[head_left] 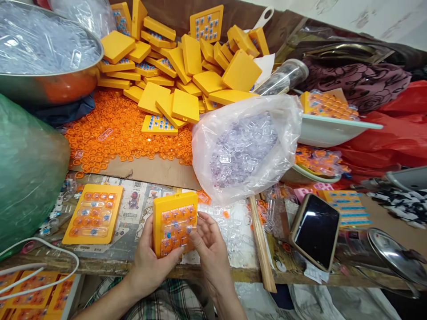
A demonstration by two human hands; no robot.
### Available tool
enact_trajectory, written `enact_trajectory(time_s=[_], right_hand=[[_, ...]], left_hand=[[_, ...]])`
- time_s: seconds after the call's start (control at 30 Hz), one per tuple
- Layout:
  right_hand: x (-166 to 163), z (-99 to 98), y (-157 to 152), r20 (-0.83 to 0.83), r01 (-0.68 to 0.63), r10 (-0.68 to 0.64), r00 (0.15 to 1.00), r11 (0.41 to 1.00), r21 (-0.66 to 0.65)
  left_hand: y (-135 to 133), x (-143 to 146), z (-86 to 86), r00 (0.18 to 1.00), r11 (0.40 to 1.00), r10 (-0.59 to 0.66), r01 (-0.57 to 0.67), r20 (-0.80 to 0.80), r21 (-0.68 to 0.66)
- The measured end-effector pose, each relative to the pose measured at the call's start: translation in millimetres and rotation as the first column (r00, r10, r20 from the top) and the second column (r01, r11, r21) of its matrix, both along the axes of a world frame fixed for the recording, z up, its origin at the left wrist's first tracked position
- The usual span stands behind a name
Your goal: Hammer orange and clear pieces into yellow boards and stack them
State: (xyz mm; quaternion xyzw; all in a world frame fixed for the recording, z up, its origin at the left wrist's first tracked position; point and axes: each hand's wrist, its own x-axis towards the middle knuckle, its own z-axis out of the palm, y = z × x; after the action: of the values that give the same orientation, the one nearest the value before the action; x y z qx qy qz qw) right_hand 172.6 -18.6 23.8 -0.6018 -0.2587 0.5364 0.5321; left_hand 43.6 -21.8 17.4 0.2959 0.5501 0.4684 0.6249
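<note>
A yellow plastic keypad panel (175, 200) is held up, tilted, above the front of the bench. Rows of orange buttons, a few blue spots and some clear caps cover its face. My left hand (151, 258) grips its left and lower edges, thumb across the bottom. At the right edge is my right hand (210, 242), its thumb against the button face and its fingers curled; whether a small cap is between them I cannot make out. A second yellow panel (113, 213), fitted with orange buttons and clear caps, lies flat to the left.
Behind are a heap of yellow panels (191, 53), loose orange rings (133, 133) and a plastic bag (203, 151) of clear caps. A wooden handle (260, 249) and a phone (315, 231) lie right. A metal basin (66, 80) and green bag (30, 178) stand left.
</note>
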Motion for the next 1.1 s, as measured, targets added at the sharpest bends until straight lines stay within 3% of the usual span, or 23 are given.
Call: enact_trajectory(time_s=[0.17,0.5,0.9,1.1], right_hand=[[-2.2,2.3,-2.8,-0.157,-0.084,0.083,0.984,0.996,0.001],[1.8,2.0,-8.0,-0.251,-0.026,0.028,0.968,1.000,0.012],[8.5,-5.1,-5.1,-0.265,0.013,-0.018,0.964,1.000,-0.019],[7.7,-4.3,-5.5,-0.312,0.027,-0.030,0.950,1.000,-0.014]], left_hand=[[-4.3,-6.3,-1.2,0.996,0.999,-0.046,0.045,-0.074,-0.005],[-3.0,-4.1,24.9,1.000,1.000,-0.006,0.006,-0.014,-0.002],[3.2,-8.3,22.0,0.970,0.979,-0.198,0.203,-0.144,0.024],[3.1,-5.8,19.4,0.980,0.987,-0.158,0.160,-0.125,0.002]])
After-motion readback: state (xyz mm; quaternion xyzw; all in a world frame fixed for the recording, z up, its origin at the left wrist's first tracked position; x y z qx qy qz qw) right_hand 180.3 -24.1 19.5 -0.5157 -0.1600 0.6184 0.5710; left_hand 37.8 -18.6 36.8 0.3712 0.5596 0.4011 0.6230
